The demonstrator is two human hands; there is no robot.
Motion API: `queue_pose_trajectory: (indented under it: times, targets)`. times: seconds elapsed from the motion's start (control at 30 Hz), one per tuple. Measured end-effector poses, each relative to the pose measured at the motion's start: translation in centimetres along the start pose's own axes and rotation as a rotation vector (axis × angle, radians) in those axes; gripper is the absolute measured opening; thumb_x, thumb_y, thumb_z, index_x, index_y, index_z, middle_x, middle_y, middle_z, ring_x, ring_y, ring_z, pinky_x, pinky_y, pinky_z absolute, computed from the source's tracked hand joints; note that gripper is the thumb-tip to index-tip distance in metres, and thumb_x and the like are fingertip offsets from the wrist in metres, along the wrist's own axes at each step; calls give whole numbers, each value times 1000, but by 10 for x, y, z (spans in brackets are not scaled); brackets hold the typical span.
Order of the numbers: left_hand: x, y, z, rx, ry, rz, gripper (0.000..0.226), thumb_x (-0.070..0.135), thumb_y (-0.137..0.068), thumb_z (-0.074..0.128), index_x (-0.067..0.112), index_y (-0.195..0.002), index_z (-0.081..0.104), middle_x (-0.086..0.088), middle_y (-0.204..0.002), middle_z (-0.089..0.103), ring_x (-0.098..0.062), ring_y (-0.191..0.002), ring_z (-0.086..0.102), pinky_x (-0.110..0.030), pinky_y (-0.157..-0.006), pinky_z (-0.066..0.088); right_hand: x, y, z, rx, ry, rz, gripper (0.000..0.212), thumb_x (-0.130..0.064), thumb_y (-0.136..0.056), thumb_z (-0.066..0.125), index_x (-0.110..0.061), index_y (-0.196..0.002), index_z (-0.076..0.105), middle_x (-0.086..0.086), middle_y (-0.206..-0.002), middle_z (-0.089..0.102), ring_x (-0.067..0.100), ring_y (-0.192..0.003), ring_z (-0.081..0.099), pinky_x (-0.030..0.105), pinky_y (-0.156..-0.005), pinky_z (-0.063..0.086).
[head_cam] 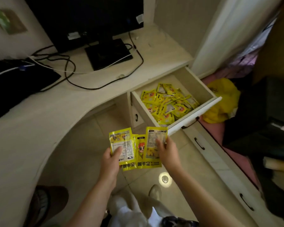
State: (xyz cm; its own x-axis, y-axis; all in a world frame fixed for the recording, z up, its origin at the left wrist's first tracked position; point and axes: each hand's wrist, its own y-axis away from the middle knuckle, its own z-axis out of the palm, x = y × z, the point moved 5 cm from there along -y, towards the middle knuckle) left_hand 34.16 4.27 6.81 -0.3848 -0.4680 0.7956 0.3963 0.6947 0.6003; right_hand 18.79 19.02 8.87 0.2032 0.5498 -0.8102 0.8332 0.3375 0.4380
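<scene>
gripping a fan of yellow packets [142,149] at lower centre, the left hand [111,158] holds one side and the right hand [166,149] pinches the other. i judge the glossy middle ones may slip to the floor [88,161], beside the open drawer [195,112] at centre right.

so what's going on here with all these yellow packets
A person stands by an open drawer, which is heaped with yellow hand-warmer packets. They hold a small fan of the same packets over the floor: the left hand grips the leftmost one, the right hand pinches the rightmost, with a couple more between.
</scene>
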Motion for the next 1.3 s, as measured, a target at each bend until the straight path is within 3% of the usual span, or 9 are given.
queue_pose_trajectory:
  times: [0.23,0.37,0.53,0.63,0.77,0.87,1.0,1.2,1.3]
  targets:
    - [13,8,98,-7,-75,56,8,28,-94,57,22,-91,62,-2,-94,72,-21,-89,69,-42,-82,55,20,-39,-84,57,-16,43,22,-28,-96,50,-6,-95,55,3,-78,58,11,-60,53,8,-39,38]
    - [29,-2,137,-27,-124,95,9,30,-95,56,24,-91,61,-1,-94,71,-17,-86,68,-31,-70,52,22,-67,-108,83,-2,77,27,-38,-92,55,-12,-97,59,7,-87,69,22,-75,66,35,-64,56]
    - [42,-33,179,-71,-138,56,9,32,-93,58,25,-94,63,-1,-95,72,-20,-89,69,-45,-83,56,16,-113,-127,56,34,109,36,-48,-85,58,-14,-99,59,4,-87,70,22,-78,69,48,-74,57]
    - [53,-58,201,-84,-136,15,10,34,-93,59,26,-94,63,0,-95,73,-20,-91,69,-46,-86,55,8,-147,-135,12,28,134,40,-44,-86,61,-13,-111,57,5,-94,71,18,-75,71,46,-71,60]
    - [74,-91,225,-105,-159,-24,9,34,-91,61,27,-95,63,-1,-99,72,-21,-94,68,-50,-90,53,-8,-192,-146,-40,44,155,53,-37,-87,64,-6,-127,49,7,-104,68,13,-71,68,27,-58,57]
    - [91,-112,240,-125,-175,-35,8,30,-91,62,26,-97,65,0,-100,73,-20,-95,69,-50,-91,53,-19,-224,-153,-104,99,153,53,-37,-88,64,-6,-127,48,5,-95,67,14,-69,66,28,-58,56]
    - [104,-136,258,-128,-202,-54,7,29,-92,61,26,-96,66,0,-98,73,-20,-92,70,-50,-89,54,-24,-262,-158,-189,120,177,59,-38,-89,62,-5,-133,44,-3,-83,62,7,-63,60,15,-44,43]
    - [108,-160,286,-74,-265,-62,11,30,-90,63,27,-100,65,1,-99,72,-20,-93,68,-51,-90,53,-26,-316,-166,-332,231,162,63,-42,-87,60,-5,-135,42,2,-100,53,15,-72,60,28,-57,48]
    - [105,-164,302,-24,-279,-84,39,44,-82,65,23,-115,62,0,-109,70,-21,-100,66,-51,-93,51,-28,-345,-172,-388,282,141,60,-38,-88,61,-6,-135,43,7,-108,59,25,-93,64,36,-71,55]
